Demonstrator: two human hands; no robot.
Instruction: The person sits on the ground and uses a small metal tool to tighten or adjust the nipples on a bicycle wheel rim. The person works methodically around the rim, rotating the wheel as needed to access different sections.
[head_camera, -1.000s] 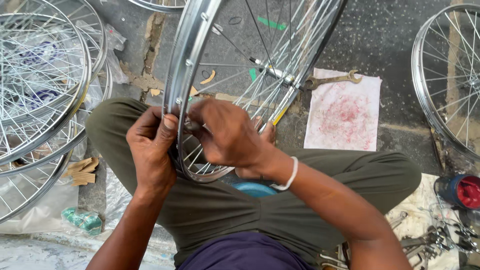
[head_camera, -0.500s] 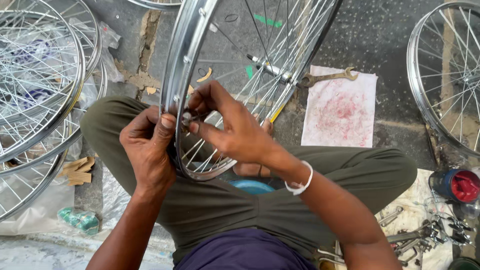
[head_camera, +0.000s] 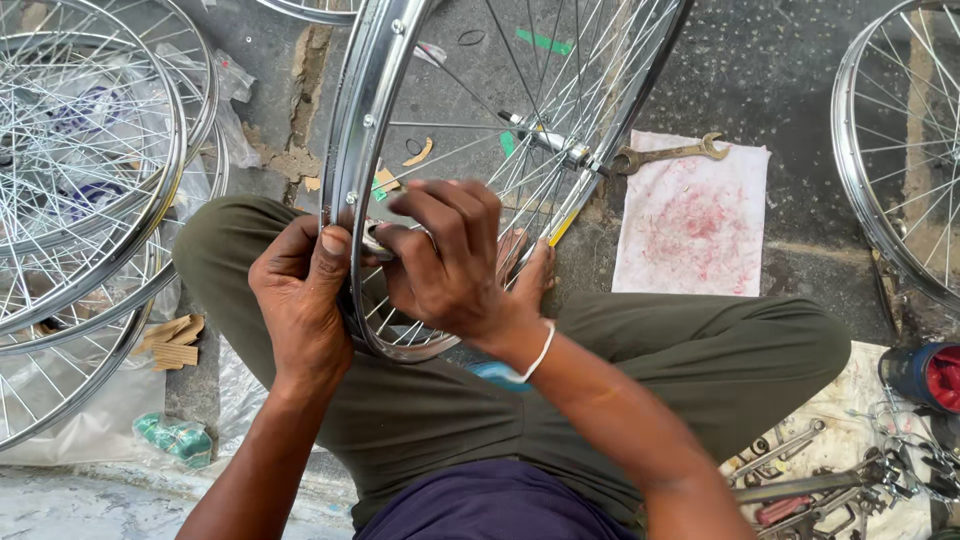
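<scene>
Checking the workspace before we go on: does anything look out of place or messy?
Mostly the ground: torn cardboard scraps and a crumpled green wrapper lie loose by the stacked spoked wheels, and the white cloth is stained red.

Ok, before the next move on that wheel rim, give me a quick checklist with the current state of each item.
1. Left hand gripping the wheel rim: ok.
2. Right hand fingers on a small part at the rim's inner edge: ok; the part itself: cannot tell.
3. Rim propped upright between the knees: ok.
4. Spokes seated at the hub: cannot tell.
5. Wrench lying by the stained cloth, apart from both hands: ok.
</scene>
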